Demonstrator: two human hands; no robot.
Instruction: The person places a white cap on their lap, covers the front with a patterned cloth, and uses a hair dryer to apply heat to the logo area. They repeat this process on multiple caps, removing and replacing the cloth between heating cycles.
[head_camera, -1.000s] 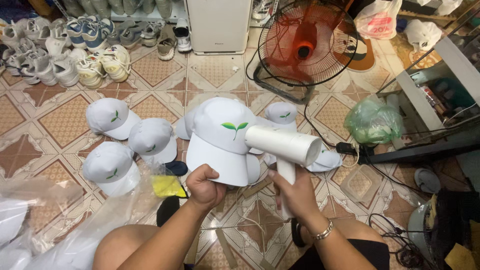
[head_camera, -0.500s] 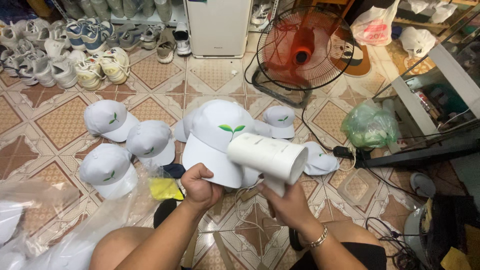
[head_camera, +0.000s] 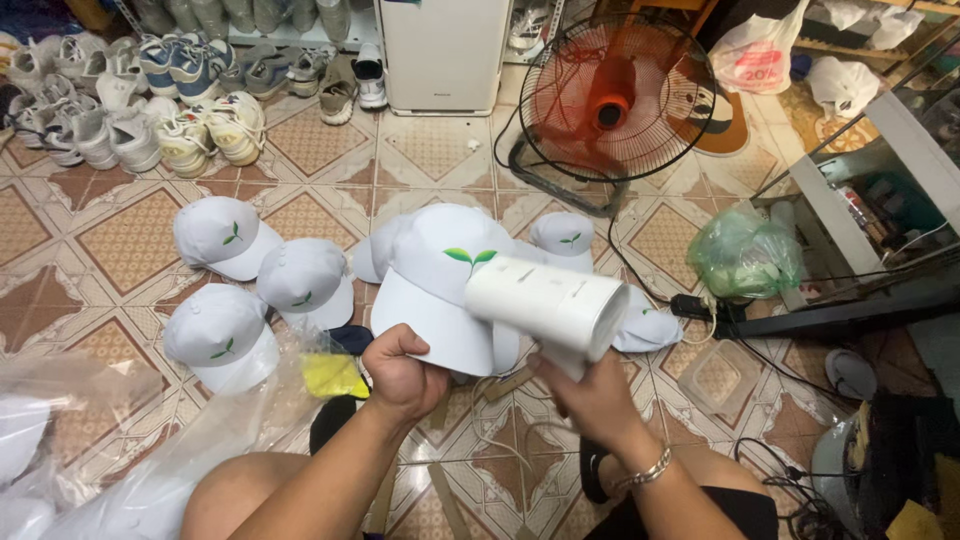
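My left hand (head_camera: 403, 372) grips the brim of a white cap (head_camera: 440, 270) with a green leaf mark, held up over the tiled floor. My right hand (head_camera: 590, 392) holds a white hair dryer (head_camera: 545, 305) by its handle, its barrel lying across the cap's front just below the leaf mark. Three more white caps (head_camera: 215, 232) (head_camera: 302, 280) (head_camera: 220, 335) lie on the floor to the left. Other caps (head_camera: 565, 235) lie behind the held one and partly under the dryer.
A red floor fan (head_camera: 615, 100) stands ahead, with a white appliance (head_camera: 445, 50) beside it. Rows of sneakers (head_camera: 150, 110) line the far left. A green plastic bag (head_camera: 745, 255), a power strip (head_camera: 695, 305), cables and a shelf sit right. Clear plastic bags (head_camera: 120, 440) lie near left.
The hair dryer has swung left and up, from beside the cap to across its front. The cap stays in my left hand, barely moved.
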